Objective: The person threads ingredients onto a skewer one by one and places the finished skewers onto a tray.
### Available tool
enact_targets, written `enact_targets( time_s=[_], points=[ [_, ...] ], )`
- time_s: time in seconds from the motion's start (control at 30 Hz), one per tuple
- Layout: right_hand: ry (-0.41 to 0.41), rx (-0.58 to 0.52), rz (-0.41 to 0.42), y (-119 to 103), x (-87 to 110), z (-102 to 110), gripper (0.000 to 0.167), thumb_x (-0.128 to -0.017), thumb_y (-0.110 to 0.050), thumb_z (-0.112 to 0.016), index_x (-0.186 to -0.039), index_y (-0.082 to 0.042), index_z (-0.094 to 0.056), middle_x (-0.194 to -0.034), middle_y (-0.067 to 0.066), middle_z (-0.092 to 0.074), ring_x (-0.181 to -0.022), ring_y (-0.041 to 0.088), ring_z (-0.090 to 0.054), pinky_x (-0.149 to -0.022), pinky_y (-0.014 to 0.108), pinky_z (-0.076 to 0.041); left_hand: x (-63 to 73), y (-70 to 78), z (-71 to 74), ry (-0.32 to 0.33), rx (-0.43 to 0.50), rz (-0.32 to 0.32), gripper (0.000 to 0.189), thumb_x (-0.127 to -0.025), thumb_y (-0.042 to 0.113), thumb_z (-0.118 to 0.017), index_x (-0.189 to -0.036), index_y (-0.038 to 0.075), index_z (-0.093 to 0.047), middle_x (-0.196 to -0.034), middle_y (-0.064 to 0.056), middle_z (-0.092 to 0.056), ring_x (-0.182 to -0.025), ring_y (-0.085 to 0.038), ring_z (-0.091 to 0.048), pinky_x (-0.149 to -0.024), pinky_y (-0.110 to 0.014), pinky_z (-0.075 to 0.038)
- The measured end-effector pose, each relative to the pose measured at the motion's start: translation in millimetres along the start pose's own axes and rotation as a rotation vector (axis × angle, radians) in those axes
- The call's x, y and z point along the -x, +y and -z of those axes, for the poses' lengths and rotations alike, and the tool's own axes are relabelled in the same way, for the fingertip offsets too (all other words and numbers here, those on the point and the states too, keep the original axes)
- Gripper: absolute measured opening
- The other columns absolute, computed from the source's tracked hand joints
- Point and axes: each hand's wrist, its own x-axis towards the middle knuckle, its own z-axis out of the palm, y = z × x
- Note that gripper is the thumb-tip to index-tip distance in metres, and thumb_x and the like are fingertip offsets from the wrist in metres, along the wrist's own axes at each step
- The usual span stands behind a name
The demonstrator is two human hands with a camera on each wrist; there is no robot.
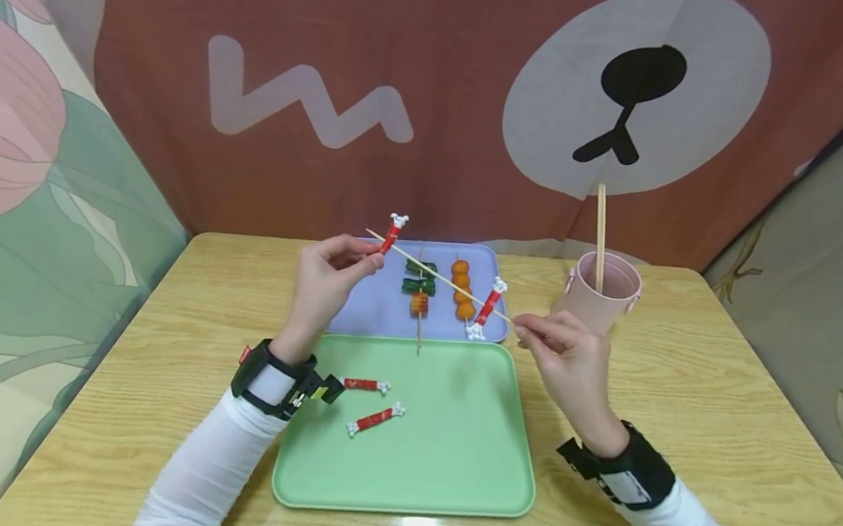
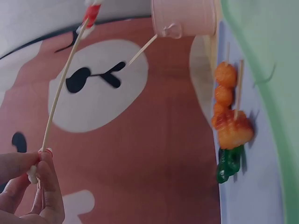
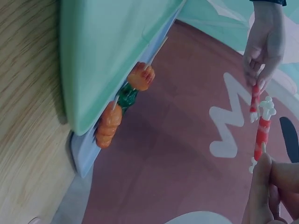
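Note:
My left hand (image 1: 329,284) pinches a red piece with white knobbed ends (image 1: 394,234), like a toy meat-on-bone. A thin wooden skewer (image 1: 431,272) meets that piece, its pointed tip showing beyond on the left. Between thumb and fingers, my right hand (image 1: 571,364) grips the skewer's other end. Close to that hand, a second red piece (image 1: 490,302) sits crosswise on the skewer. Two similar red pieces lie on the green tray (image 1: 458,450): one (image 1: 364,385) partly behind the left wrist strap, the other (image 1: 376,419) nearer me.
Behind the green tray, a lavender tray (image 1: 357,312) holds a skewer of orange balls (image 1: 460,279) and one with green pieces (image 1: 418,286) and an orange chunk (image 1: 419,304). A pink cup (image 1: 599,299) with wooden sticks (image 1: 600,237) stands behind my right hand. A printed cloth (image 1: 308,178) hangs behind.

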Motion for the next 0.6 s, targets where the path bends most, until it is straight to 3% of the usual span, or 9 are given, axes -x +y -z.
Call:
enact_targets(
  time_s=[0.1, 0.6],
  points=[
    [-0.011, -0.009, -0.006, -2.7, 0.8, -0.4, 0.012, -0.075, 0.002, -0.076, -0.087, -0.002, -0.076, -0.073, 0.006, -0.068, -0.063, 0.008, -0.064, -0.058, 0.009, -0.049, 3.0, -0.6, -4.9, -0.033, 0.004, 0.015, 0.018, -0.082, 0.011, -0.074, -0.094, -0.002, -0.071, -0.091, -0.020, -0.071, -0.075, -0.015, -0.067, -0.073, -0.024, -0.056],
    [0.003, -0.030, -0.009, -6.8, 0.4, -1.6, 0.011, -0.075, 0.004, -0.075, -0.086, 0.000, -0.076, -0.073, 0.008, -0.067, -0.064, -0.001, -0.062, -0.060, 0.011, -0.051, 5.7, 3.0, -11.5, -0.002, 0.052, 0.019, 0.015, -0.080, 0.005, -0.074, -0.092, -0.004, -0.071, -0.092, -0.022, -0.070, -0.073, -0.011, -0.068, -0.070, -0.023, -0.056]
  ],
)
